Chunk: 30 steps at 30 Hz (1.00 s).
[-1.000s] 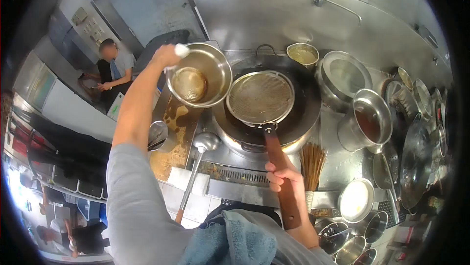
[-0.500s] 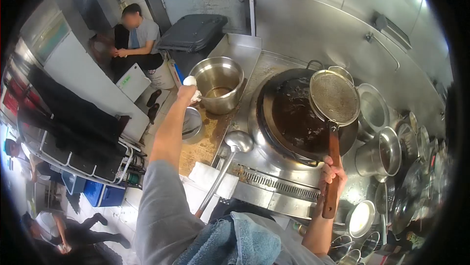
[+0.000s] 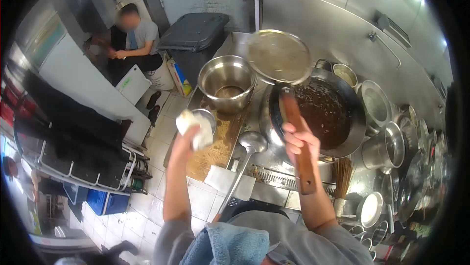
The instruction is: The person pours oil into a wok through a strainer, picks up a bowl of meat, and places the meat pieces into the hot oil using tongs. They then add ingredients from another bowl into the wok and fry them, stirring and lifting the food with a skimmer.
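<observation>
My left hand (image 3: 188, 138) is closed on a white cloth (image 3: 198, 130), just in front of a small metal container (image 3: 208, 114). Behind it a steel pot (image 3: 226, 79) stands on the brown board (image 3: 215, 152), with some brown residue at its bottom. My right hand (image 3: 302, 142) grips the wooden handle of a round mesh strainer (image 3: 279, 57), held up between the pot and the wok. Dark brown liquid with light specks fills the wok (image 3: 325, 113). A ladle (image 3: 253, 141) lies left of the wok, its handle towards me.
A folded white cloth (image 3: 230, 181) lies at the board's front edge. Right of the wok are a bamboo brush (image 3: 343, 177), a steel pot (image 3: 384, 145), metal bowls and a white-filled bowl (image 3: 370, 208). A seated person (image 3: 139, 40) is at the back left beside a grey bin (image 3: 193, 30).
The strainer has moved left from over the wok's right side towards the pot. My left hand has left the pot's rim and come nearer to me with the cloth.
</observation>
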Available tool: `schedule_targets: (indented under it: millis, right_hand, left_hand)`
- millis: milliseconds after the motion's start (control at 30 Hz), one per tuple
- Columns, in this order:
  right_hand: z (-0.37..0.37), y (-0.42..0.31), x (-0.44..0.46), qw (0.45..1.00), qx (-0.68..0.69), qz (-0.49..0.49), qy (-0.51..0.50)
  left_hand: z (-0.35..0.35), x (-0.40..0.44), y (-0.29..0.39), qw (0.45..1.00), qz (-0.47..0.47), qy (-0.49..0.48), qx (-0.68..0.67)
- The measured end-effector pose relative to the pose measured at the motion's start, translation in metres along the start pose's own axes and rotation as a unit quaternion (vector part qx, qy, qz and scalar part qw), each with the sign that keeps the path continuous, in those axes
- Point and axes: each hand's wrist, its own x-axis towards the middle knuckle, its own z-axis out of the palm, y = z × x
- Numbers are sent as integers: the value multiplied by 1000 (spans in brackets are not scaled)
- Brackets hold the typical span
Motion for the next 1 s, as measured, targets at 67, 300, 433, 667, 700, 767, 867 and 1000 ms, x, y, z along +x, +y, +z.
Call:
schedule_targets:
  millis: [67,300,433,667,700,767,867,1000]
  right_hand:
    - [-6,26,26,1000,-8,25,-14]
    - [-30,132,86,998,-57,-2,13]
    - [-31,168,89,986,-154,-29,64]
    - [-59,150,14,932,-316,144,103]
    - [-61,134,-18,891,-409,192,48]
    - [-79,96,-83,665,-683,293,-75]
    - [-109,78,-197,655,-712,251,42]
    - [-182,58,-316,473,-745,400,245]
  left_hand:
    - [-8,-45,-13,997,-43,-23,56]
    - [-44,-121,-87,990,-132,-21,34]
    - [-54,-130,-99,988,-149,0,46]
    - [-60,-101,-108,987,-54,42,146]
    - [-62,-95,-108,985,-28,46,167]
    - [-59,-88,-105,979,-18,72,190]
    - [-77,-67,-117,969,17,81,233]
    - [-116,-27,-159,888,69,130,436]
